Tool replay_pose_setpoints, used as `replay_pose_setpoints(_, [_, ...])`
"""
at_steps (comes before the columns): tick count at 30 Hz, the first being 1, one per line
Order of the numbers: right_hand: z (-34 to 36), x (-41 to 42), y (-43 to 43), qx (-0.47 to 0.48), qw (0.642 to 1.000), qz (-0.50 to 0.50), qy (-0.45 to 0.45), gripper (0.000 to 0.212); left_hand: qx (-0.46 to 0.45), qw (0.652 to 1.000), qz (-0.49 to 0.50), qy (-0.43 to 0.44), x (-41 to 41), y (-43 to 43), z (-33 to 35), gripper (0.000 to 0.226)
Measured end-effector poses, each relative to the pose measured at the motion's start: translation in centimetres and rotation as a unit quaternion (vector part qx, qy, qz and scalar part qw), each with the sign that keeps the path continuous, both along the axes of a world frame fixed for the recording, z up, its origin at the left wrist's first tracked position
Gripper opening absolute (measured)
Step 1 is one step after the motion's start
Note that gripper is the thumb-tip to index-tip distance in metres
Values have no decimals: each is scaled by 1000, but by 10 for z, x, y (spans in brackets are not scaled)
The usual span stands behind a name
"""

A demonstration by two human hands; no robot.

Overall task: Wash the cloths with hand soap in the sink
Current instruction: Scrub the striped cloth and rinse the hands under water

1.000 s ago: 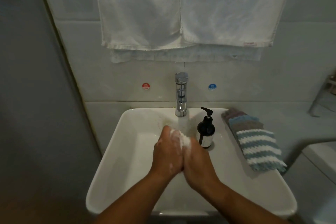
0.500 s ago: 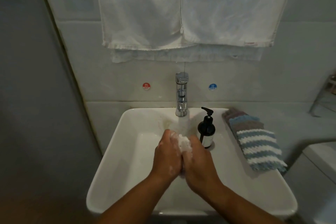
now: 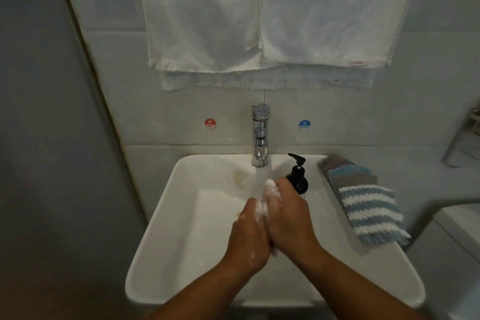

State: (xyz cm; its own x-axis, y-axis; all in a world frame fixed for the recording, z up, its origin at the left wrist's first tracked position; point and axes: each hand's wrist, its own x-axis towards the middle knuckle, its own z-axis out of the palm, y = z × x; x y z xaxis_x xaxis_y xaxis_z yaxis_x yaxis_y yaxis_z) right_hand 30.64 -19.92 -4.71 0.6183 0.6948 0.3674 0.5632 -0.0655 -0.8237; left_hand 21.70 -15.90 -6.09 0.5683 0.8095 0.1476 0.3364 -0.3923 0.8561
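A white rectangular sink (image 3: pixel 171 215) is set against a pale tiled wall, with one chrome faucet (image 3: pixel 260 138) at its 12 o'clock running water. Two white towels (image 3: pixel 202 13) hang above. One black hand-soap pump bottle (image 3: pixel 298 176) stands at 1 o'clock, its spout pointing toward 10. The cloths (image 3: pixel 368 210) lie stacked on the rim at 3 o'clock, long axis running 11 to 5; four coloured layers show, the blue-and-white striped one on top. Left hand (image 3: pixel 249 236) and right hand (image 3: pixel 288 215) press together over the basin, white with lather; I cannot tell whether they hold anything.
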Motion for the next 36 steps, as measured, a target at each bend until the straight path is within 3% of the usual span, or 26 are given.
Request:
replay_pose_setpoints(2, [-7, 12, 4, -47, 999, -17, 7, 23, -26, 999, -1, -47, -1, -4, 8, 28])
replay_pose_setpoints(4, [-19, 9, 1, -100, 994, 36, -33, 15, -24, 996, 33, -78, -2, 5, 15, 25])
replay_pose_setpoints(8, [-12, -17, -12, -36, 995, 90, 12, 10, 15, 994, 107, -36, -3, 20, 11, 13])
replay_pose_setpoints(11, [5, -9, -6, 17, 998, 64, 8, 12, 19, 999, 30, -30, -1, 4, 3, 12])
replay_pose_setpoints(15, [3, 22, 5, -33, 999, 7, 24, 17, -41, 996, -29, -74, -9, 0, 5, 15])
replay_pose_setpoints(23, [-8, 38, -3, -30, 992, 74, 99, 13, -60, 997, 38, 23, -28, 38, -3, 13])
replay_pose_setpoints(26, [-2, 37, -3, -32, 984, 112, 135, 21, -161, 986, -15, -36, -26, 40, 3, 26])
replay_pose_setpoints(30, [7, 30, -2, -35, 974, 119, 189, 31, -175, 979, -73, -74, -18, 35, 8, 29])
replay_pose_setpoints(32, [5, 25, -4, -25, 966, 105, 234, 28, -181, 976, -54, -106, -13, 33, 7, 28])
replay_pose_setpoints(36, [-7, 9, -12, -67, 929, 179, 316, 25, -134, 982, 52, -119, -6, 38, 3, 23])
